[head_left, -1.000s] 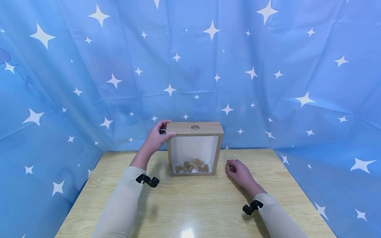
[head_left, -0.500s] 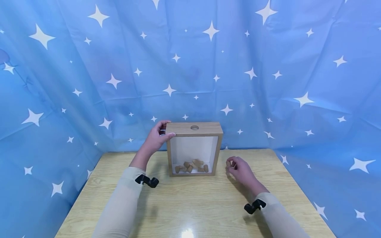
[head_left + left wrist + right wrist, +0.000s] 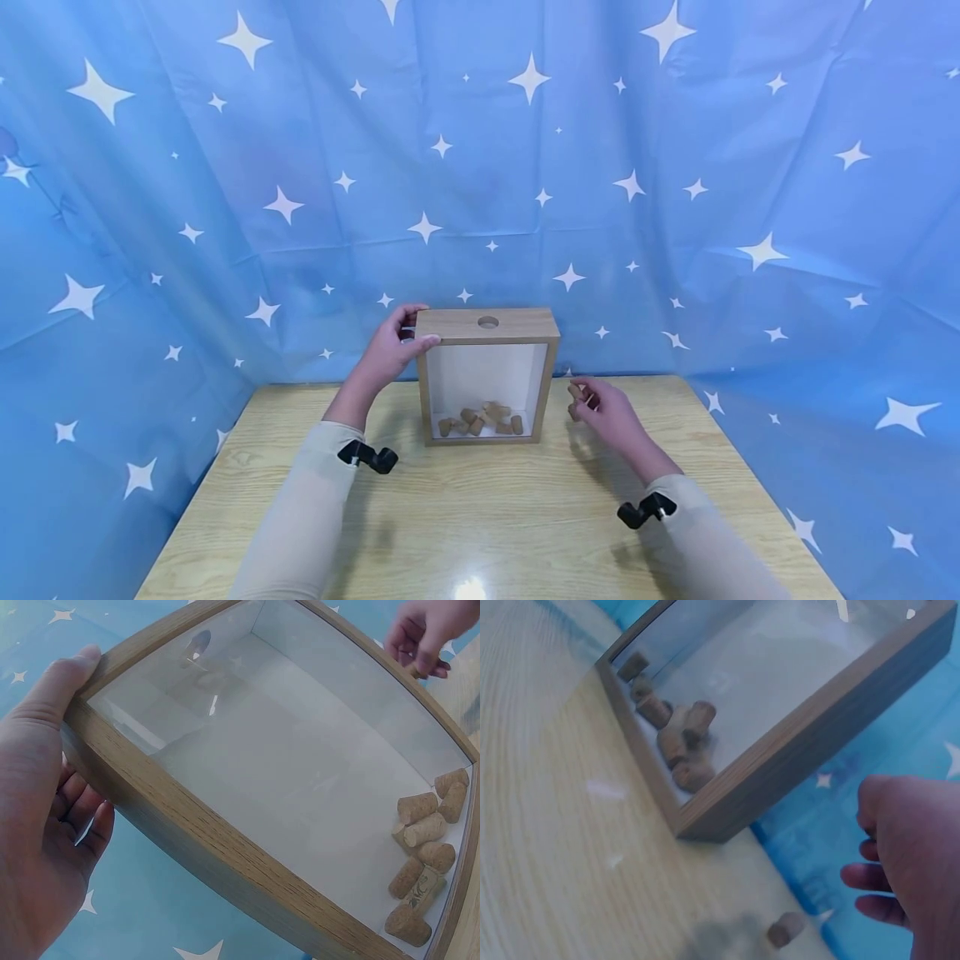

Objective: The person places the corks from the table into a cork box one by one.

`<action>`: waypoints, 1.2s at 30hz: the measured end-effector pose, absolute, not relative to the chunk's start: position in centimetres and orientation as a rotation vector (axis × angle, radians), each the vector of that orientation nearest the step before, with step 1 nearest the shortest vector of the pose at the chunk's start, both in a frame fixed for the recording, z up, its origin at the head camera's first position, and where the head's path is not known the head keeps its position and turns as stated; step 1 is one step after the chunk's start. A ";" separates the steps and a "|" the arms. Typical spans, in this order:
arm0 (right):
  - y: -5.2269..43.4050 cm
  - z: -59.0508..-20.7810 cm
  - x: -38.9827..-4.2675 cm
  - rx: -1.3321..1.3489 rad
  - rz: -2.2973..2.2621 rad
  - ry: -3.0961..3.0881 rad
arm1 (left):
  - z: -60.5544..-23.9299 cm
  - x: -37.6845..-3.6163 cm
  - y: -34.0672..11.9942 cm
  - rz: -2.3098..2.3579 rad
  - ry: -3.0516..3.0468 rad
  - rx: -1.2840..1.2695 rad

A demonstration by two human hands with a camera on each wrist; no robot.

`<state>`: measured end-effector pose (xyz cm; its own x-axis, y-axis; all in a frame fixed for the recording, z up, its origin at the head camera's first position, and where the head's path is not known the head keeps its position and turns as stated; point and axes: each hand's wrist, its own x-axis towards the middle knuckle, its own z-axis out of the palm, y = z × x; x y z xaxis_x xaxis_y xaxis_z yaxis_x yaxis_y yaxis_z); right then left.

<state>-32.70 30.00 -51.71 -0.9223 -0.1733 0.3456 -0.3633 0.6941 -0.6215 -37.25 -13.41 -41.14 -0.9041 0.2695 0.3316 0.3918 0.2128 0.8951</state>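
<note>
Cork in right hand beside a steadied, glass-fronted wooden box.

Nearest, the right hand point(image 3: 609, 414) pinches a cork point(image 3: 575, 392) in curled fingertips, raised above the table point(image 3: 480, 517) just right of the box point(image 3: 487, 377). Judged light, slightly springy and grippy; a pinch across its sides suits it. A second cork point(image 3: 785, 928) lies on the table. Farther, the left hand point(image 3: 390, 350) grips the box's top left corner, thumb on the front edge. Its glazed front looks fragile; hold the frame. Loose corks point(image 3: 480, 420) lie inside.
</note>
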 end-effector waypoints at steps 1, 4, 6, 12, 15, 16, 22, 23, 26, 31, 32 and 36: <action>29.9 -51.4 -32.7 0.427 1.048 -2.639 | -41.1 -37.3 -13.4 -1.794 -2.366 -0.646; 29.7 -50.5 -32.6 0.434 1.037 -2.613 | -41.2 -37.3 -13.4 -1.798 -2.365 -0.648; 29.6 -50.0 -32.6 0.432 1.036 -2.597 | -41.2 -37.3 -13.4 -1.802 -2.365 -0.647; 29.4 -48.8 -32.5 0.435 1.050 -2.546 | -41.3 -37.3 -13.4 -1.810 -2.367 -0.641; 29.3 -48.1 -32.5 0.438 1.056 -2.524 | -41.3 -37.3 -13.5 -1.810 -2.368 -0.634; 29.3 -47.8 -32.4 0.440 1.056 -2.518 | -41.3 -37.4 -13.5 -1.809 -2.370 -0.631; 29.1 -45.7 -32.3 0.450 1.102 -2.465 | -41.2 -37.3 -13.5 -1.798 -2.376 -0.629; 29.0 -45.3 -32.4 0.448 1.118 -2.452 | -41.2 -37.3 -13.5 -1.799 -2.375 -0.631; 28.8 -43.9 -32.6 0.452 1.168 -2.399 | -41.1 -37.3 -13.5 -1.802 -2.372 -0.636; 28.4 -41.6 -33.0 0.450 1.203 -2.288 | -41.2 -37.4 -13.6 -1.806 -2.367 -0.640; 28.3 -41.1 -33.1 0.450 1.204 -2.268 | -41.2 -37.4 -13.6 -1.806 -2.368 -0.640; 27.8 -39.8 -33.2 0.458 1.227 -2.205 | -41.3 -37.4 -13.6 -1.805 -2.375 -0.636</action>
